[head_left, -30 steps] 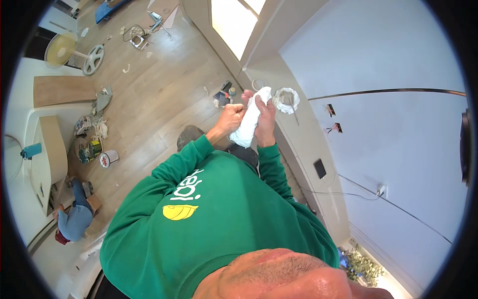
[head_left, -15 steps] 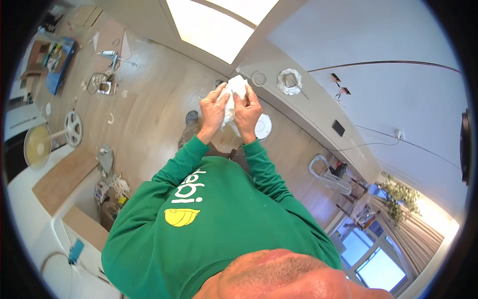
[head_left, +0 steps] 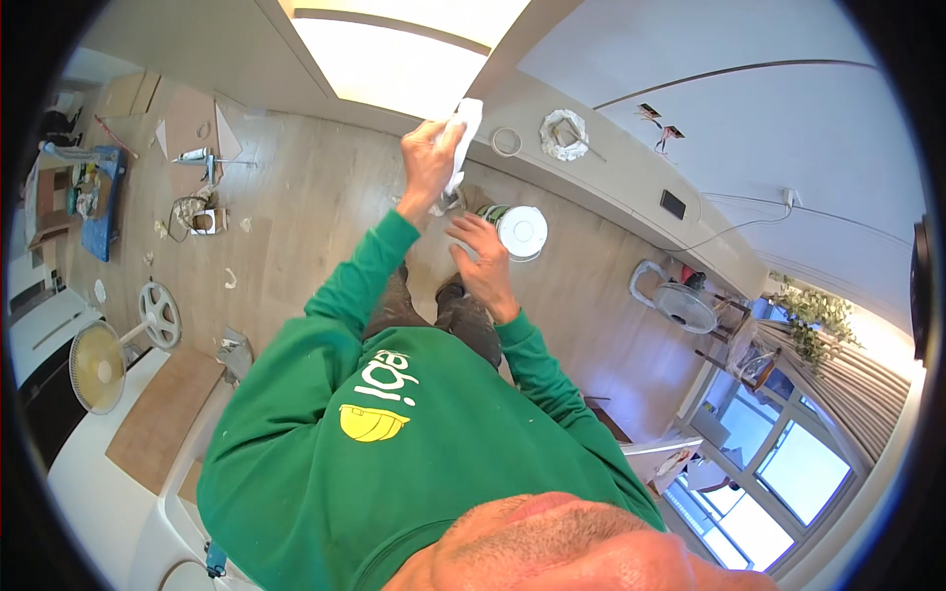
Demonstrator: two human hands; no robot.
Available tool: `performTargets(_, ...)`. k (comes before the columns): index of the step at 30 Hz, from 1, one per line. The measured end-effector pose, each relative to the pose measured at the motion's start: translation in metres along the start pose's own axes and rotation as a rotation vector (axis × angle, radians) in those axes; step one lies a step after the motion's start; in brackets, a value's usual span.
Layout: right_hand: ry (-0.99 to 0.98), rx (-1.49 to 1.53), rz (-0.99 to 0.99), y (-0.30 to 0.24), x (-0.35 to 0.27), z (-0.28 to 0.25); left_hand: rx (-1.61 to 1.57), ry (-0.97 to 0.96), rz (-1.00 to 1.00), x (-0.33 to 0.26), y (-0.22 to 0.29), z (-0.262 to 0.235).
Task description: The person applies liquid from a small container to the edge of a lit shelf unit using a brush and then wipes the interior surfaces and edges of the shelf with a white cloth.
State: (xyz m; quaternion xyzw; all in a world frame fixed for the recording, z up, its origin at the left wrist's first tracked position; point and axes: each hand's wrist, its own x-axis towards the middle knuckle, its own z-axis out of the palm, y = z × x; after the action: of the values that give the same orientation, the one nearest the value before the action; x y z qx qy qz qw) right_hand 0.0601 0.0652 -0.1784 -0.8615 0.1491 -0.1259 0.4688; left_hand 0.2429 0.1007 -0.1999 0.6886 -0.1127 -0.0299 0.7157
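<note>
A crumpled white cloth or paper wipe (head_left: 463,138) is pinched in my left hand (head_left: 430,165), raised near the front edge of the lit niche (head_left: 389,61). Whether the wipe touches the edge, I cannot tell. My right hand (head_left: 481,262) hangs lower and holds nothing, its fingers apart. Just beyond those fingers a white-lidded bucket (head_left: 521,230) stands on the floor, and the hand appears to overlap its near side.
A ledge at the right bears a tape roll (head_left: 506,142), a plastic-lined round container (head_left: 565,135) with a stick and a dark flat panel (head_left: 672,204). On the floor lie a caulking gun (head_left: 202,158) and scraps. A pedestal fan (head_left: 99,367) stands left, a blue trolley (head_left: 101,212) farther off.
Both hands were on the wipe; the right has let go and dropped toward the bucket. My left hand has carried the wipe up toward the niche. The view has shifted slightly.
</note>
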Motion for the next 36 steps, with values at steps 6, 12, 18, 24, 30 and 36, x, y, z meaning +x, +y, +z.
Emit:
performTargets(6,0.116,0.004,0.466,0.073,-0.077,-0.022,0.121,0.146,0.443,0.067,0.050,0.043)
performTargets(12,0.122,0.074,0.661,0.117,-0.127,-0.052,0.381,0.160,0.805,0.088,0.013,0.072)
performTargets(18,0.231,0.055,0.659,0.154,-0.152,-0.064,0.342,0.213,0.907,0.096,0.048,0.094)
performTargets(24,0.156,0.026,0.747,0.160,-0.150,-0.076,0.397,0.153,0.935,0.095,0.025,0.080)
performTargets(30,0.220,0.022,0.695,0.171,-0.156,-0.080,0.371,0.175,1.025,0.113,0.080,0.089)
performTargets(36,0.145,-0.086,0.765,0.159,-0.140,-0.085,0.524,0.001,0.964,0.094,0.027,0.063)
